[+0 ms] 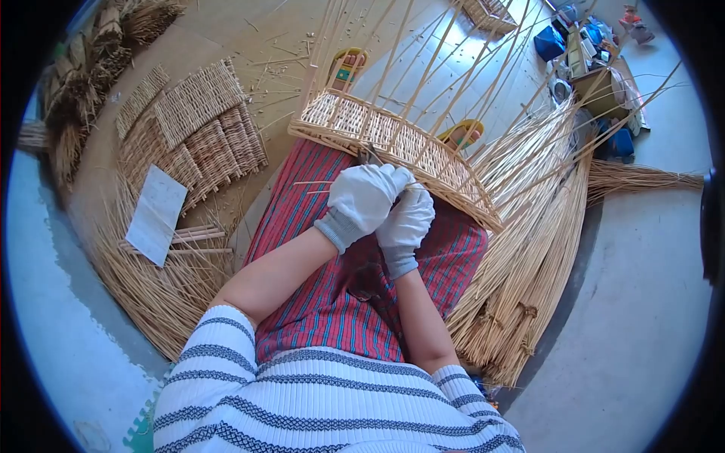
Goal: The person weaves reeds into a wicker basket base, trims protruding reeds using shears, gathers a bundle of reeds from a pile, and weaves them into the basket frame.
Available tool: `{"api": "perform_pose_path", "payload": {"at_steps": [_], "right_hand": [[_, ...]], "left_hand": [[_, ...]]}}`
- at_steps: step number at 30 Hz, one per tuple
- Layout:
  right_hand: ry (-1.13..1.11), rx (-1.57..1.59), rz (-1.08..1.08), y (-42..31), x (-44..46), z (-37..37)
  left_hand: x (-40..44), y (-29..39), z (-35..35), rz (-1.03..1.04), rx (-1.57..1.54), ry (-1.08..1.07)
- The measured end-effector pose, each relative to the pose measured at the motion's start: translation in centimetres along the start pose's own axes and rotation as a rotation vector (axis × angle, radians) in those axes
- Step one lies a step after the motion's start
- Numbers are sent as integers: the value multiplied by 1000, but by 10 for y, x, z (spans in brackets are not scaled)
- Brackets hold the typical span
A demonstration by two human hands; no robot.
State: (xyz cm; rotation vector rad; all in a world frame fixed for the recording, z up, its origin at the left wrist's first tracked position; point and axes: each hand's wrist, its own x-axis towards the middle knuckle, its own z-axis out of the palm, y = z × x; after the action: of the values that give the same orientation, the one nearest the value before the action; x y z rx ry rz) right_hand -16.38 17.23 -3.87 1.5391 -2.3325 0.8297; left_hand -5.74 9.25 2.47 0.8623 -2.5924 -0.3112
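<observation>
A woven wicker panel (393, 140) with tall upright stakes lies across my lap on a red checked cloth (317, 257). My left hand (366, 196), in a white glove, is closed at the panel's near edge. Thin wicker strands (311, 183) stick out from its left side. Just beyond its fingers shows a dark metal tool (369, 155), mostly hidden. My right hand (408, 217), gloved too, is closed close against the left one at the same edge. Its fingertips are partly covered, so what they pinch cannot be made out.
Several woven panels (200, 113) lie on the floor at left, near a white sheet (157, 215) and loose strands (143, 279). Long wicker bundles (521, 279) lie at right. The stakes fan out ahead. A box with clutter (596, 87) stands at far right.
</observation>
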Motion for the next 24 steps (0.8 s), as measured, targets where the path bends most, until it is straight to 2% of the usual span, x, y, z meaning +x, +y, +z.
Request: {"api": "perform_pose_path", "payload": {"at_steps": [4, 6, 9, 11, 13, 14, 15, 16, 17, 18, 19, 20, 21, 22, 23, 24], "right_hand": [[72, -28, -21, -6, 4, 3], [-88, -157, 66, -11, 6, -2], [26, 338, -90, 3, 5, 1], [-257, 190, -70, 6, 4, -14], [-290, 239, -43, 9, -6, -35], [-286, 202, -50, 16, -13, -42], [-305, 319, 89, 25, -20, -52], [-214, 342, 127, 32, -22, -64], [-123, 370, 189, 50, -24, -70], [-58, 679, 356, 76, -27, -75], [30, 982, 519, 97, -29, -81], [162, 850, 555, 98, -16, -104], [216, 1009, 628, 119, -9, -117], [272, 1032, 710, 153, -5, -119], [326, 1060, 789, 188, -2, -118], [337, 1058, 919, 211, 6, -120]], "left_hand": [[-3, -2, 3, 3, -43, 42], [-2, -2, 4, 7, -37, 26], [-4, 2, -3, 67, -22, 46], [-9, 3, -17, 182, 89, 121], [-12, -2, -35, 247, -83, 282], [-19, -6, -41, 208, -68, 317], [-27, -17, -44, 151, -59, 328], [-37, -32, -48, 96, -48, 334], [-49, -48, -53, -31, -199, 359], [-60, -64, -57, -152, -355, 377], [-73, -79, -46, -335, -624, 500], [-93, -107, -25, -529, -837, 555], [-116, -149, -4, -802, -647, 470], [-132, -155, -11, -851, -304, 330], [-159, -182, 10, -562, 249, 443], [-167, -163, -3, -645, 166, 407]]}}
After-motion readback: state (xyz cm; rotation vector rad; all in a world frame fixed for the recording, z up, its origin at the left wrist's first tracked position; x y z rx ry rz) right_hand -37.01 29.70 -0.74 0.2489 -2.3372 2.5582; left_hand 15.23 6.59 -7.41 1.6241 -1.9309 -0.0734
